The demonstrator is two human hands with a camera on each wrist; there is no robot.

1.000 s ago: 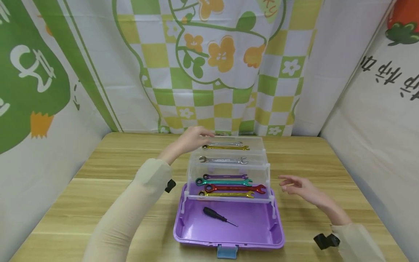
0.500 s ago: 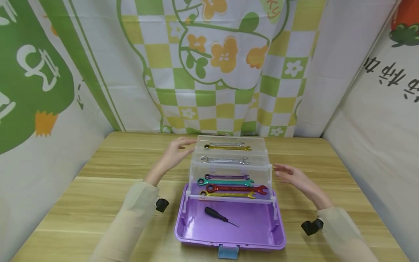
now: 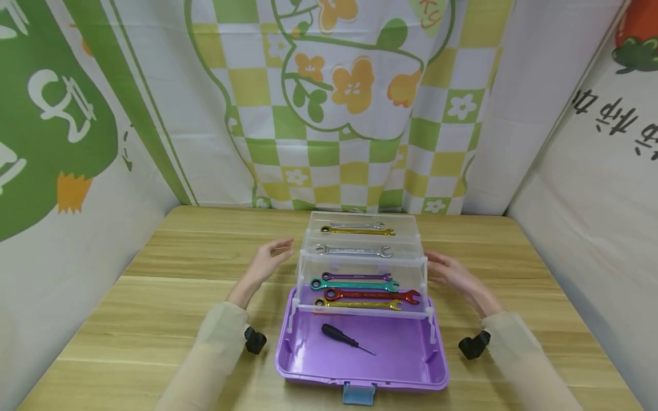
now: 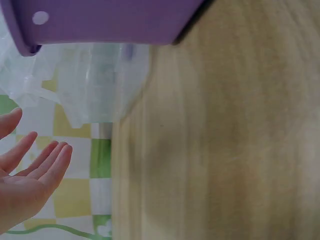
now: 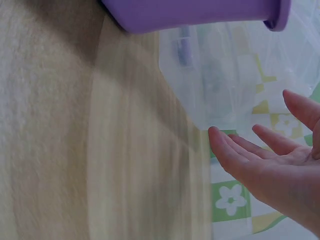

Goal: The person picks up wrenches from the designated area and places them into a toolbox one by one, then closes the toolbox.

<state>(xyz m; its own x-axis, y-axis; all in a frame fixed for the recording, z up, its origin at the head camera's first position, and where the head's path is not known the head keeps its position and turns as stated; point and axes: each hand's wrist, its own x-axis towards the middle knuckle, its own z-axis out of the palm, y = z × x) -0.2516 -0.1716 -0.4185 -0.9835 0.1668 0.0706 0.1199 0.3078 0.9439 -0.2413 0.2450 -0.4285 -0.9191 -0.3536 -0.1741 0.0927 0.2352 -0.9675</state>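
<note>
A purple toolbox (image 3: 360,374) stands open on the table, its clear tiered trays (image 3: 370,264) spread out toward the back. Wrenches lie in the trays: a silver open-end wrench (image 3: 353,251), a teal wrench (image 3: 354,285), a red wrench (image 3: 372,295) and several others. On the box floor rests a black-handled screwdriver (image 3: 341,337). My left hand (image 3: 264,262) is held left of the trays, apart from them, fingers extended. At the trays' right side is my right hand (image 3: 454,274), fingers nearly straight; whether its fingertips touch the plastic I cannot tell. Neither hand holds anything.
The toolbox has a blue latch (image 3: 358,394) at its front. Behind the wooden table (image 3: 169,319) hangs a checkered curtain (image 3: 329,160), close to the trays' back edge. Printed cloth walls (image 3: 591,200) stand at both sides.
My left hand has come down from the trays' upper left edge and drawn away to the left. My right hand has moved left toward the trays' right side. The tools have stayed put.
</note>
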